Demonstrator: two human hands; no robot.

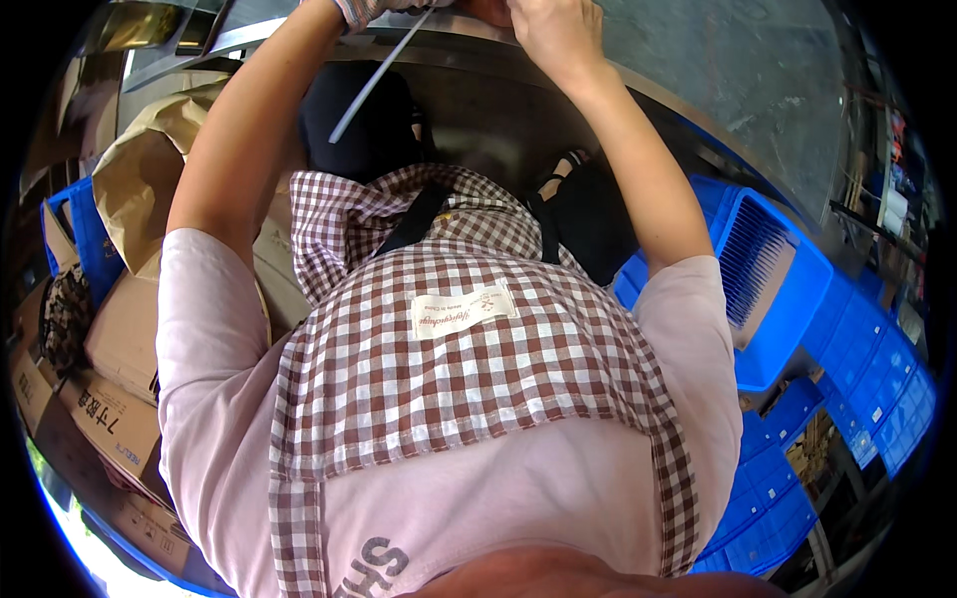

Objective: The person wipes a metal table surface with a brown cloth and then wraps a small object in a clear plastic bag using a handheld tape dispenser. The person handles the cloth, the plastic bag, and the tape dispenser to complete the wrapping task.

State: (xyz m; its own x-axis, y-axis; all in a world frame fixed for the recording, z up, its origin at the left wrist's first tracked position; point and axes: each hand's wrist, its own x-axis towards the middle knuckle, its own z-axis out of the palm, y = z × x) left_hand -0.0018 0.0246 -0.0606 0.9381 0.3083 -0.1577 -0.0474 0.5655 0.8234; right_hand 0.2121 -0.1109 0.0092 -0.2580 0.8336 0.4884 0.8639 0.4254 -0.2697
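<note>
At the upper edge, my left hand (384, 7) wears a knit glove, and its fingers are partly cut off by the frame. A thin, straight, pale strip (374, 85) slants from it down over the edge of the metal table, its lower end in the air above my dark-clad leg. The left fingers look closed around its upper part. My right hand (560, 38) is bare, its fingers curled closed beside a reddish-brown thing (485, 10) at the frame's edge. What the right fingers hold is hidden.
The grey metal table (738, 70) stretches ahead and to the right. At my right stands a blue crate (788, 329) with a row of thin dark pieces, beside more blue bins (867, 369). Cardboard boxes (110, 419) and a brown paper bag (150, 169) are at my left.
</note>
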